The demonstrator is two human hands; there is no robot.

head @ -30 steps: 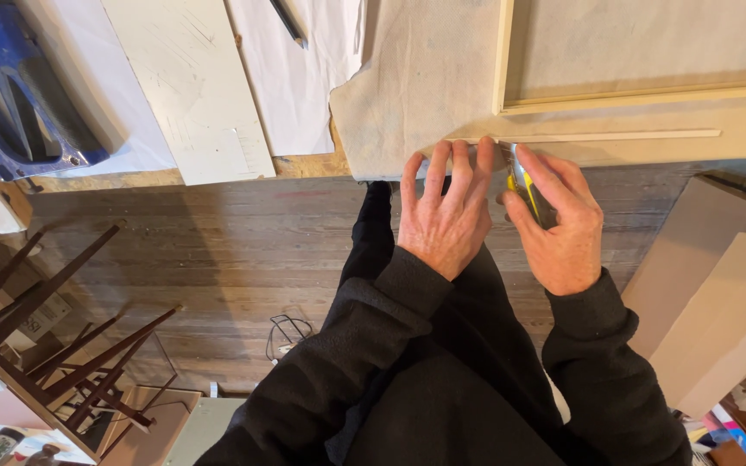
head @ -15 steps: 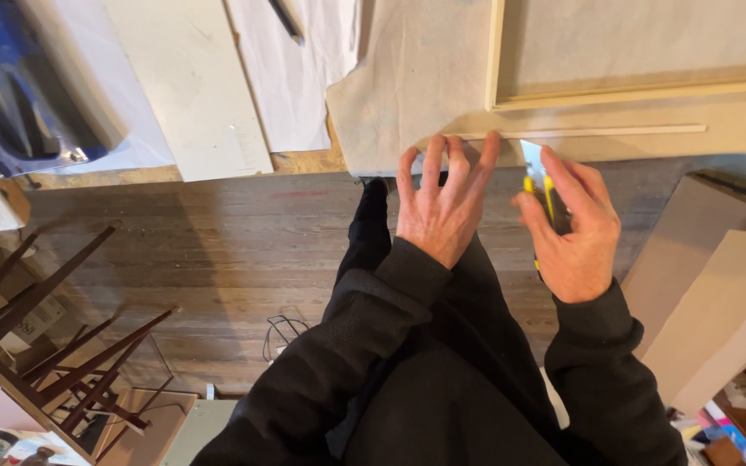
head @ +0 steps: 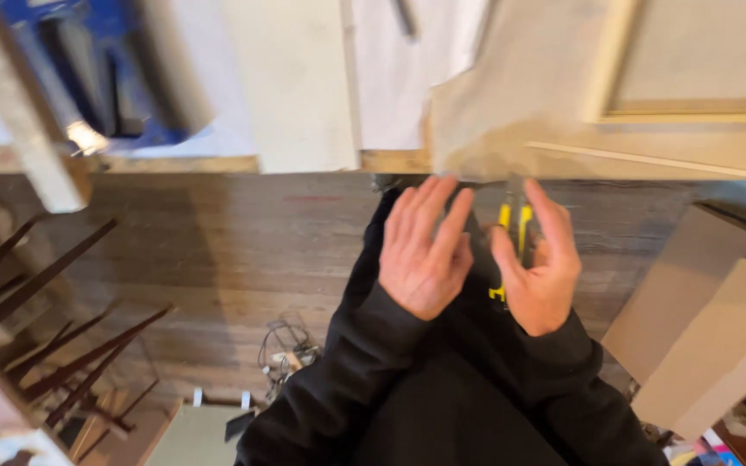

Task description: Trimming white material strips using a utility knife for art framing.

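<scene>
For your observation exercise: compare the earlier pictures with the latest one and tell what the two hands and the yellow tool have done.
Both hands have drawn back from the pale canvas sheet at the bench edge, toward the body. The left hand has let go of it and is open, fingers spread. The right hand keeps hold of the yellow-and-black tool. The sheet, the wooden frame and the cardboard boxes stayed put.
</scene>
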